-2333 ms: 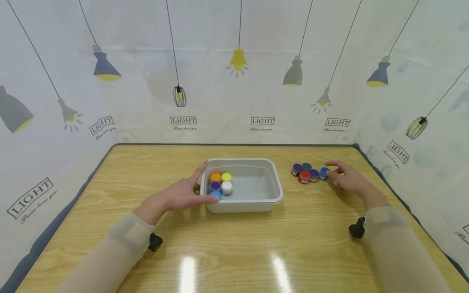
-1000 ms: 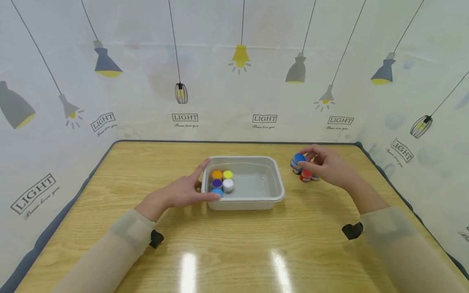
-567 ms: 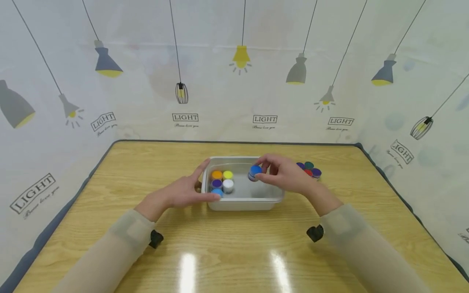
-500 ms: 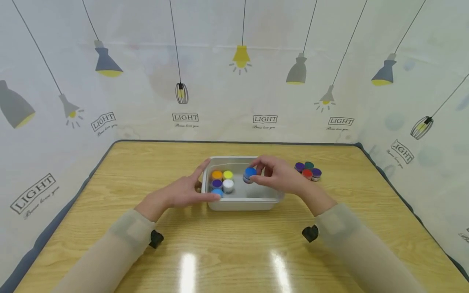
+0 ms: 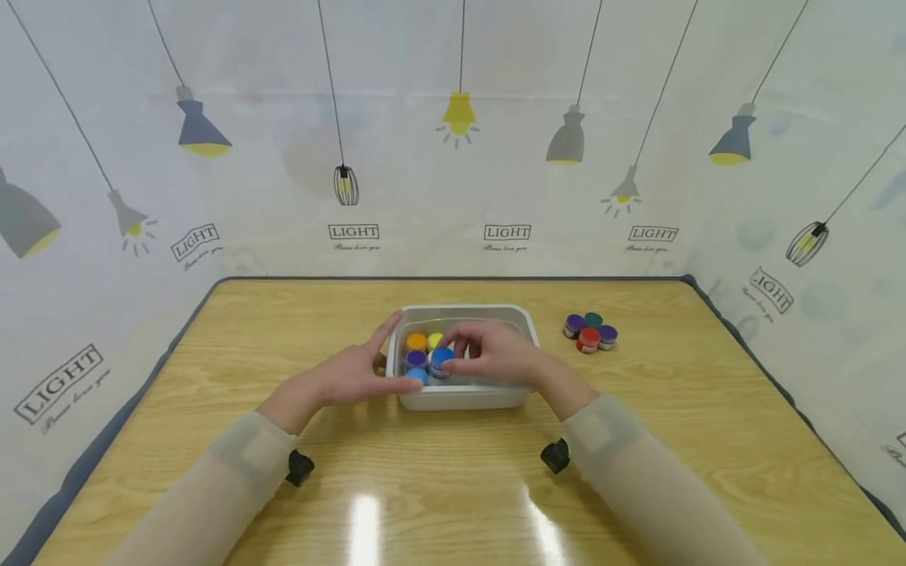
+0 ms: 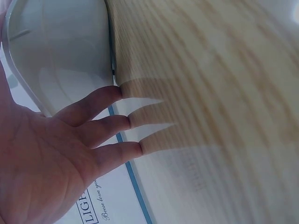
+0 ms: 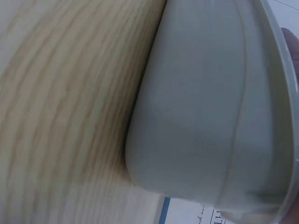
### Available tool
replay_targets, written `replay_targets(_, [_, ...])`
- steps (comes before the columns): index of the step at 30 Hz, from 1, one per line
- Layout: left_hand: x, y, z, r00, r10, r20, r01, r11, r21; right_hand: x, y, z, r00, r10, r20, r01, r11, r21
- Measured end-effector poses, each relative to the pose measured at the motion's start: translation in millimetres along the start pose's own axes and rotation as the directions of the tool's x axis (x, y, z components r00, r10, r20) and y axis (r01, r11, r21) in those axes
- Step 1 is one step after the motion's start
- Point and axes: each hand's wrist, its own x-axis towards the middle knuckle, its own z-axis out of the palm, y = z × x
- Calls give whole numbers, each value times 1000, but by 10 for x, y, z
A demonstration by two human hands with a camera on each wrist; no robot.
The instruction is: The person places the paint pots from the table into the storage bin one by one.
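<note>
In the head view my right hand (image 5: 491,352) pinches a blue-lidded paint jar (image 5: 442,360) between thumb and fingers, inside the left half of a pale grey plastic tub (image 5: 470,399). Beside it stand jars with orange (image 5: 416,342), yellow (image 5: 435,340), purple (image 5: 416,360) and light blue lids (image 5: 417,376). The white-lidded jar is hidden. My left hand (image 5: 350,376) rests at the tub's left end, thumb along the front rim and forefinger at the back corner. In the left wrist view its other fingers (image 6: 103,126) extend below the tub's side. The right wrist view shows mostly the tub's outer wall (image 7: 196,107).
Right of the tub, a cluster holds two purple-lidded jars (image 5: 574,325), a green one (image 5: 593,320) and a red one (image 5: 588,339). The wooden table (image 5: 439,479) ends at a lamp-patterned cloth wall (image 5: 425,157).
My right hand picked up the blue-lidded jar from the cluster and carried it left, into the tub beside the other jars. The left hand has stayed on the tub.
</note>
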Motion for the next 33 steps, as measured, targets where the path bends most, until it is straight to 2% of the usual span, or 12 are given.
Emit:
replay_targets(14, [-19,4,-6,1000,2,-10,-2,1000,-5,73,24,44,988,72,137,-64,996,-64])
replay_targets(23, [-20,0,3,1000,0,-12,0,1000,-5,68,2,43,977,103,187,-98,995,-37])
replay_targets(33, [-1,10,10,1000,4,-4,-4,1000,-16,48,10,47,974,123,191,-121,992,-20])
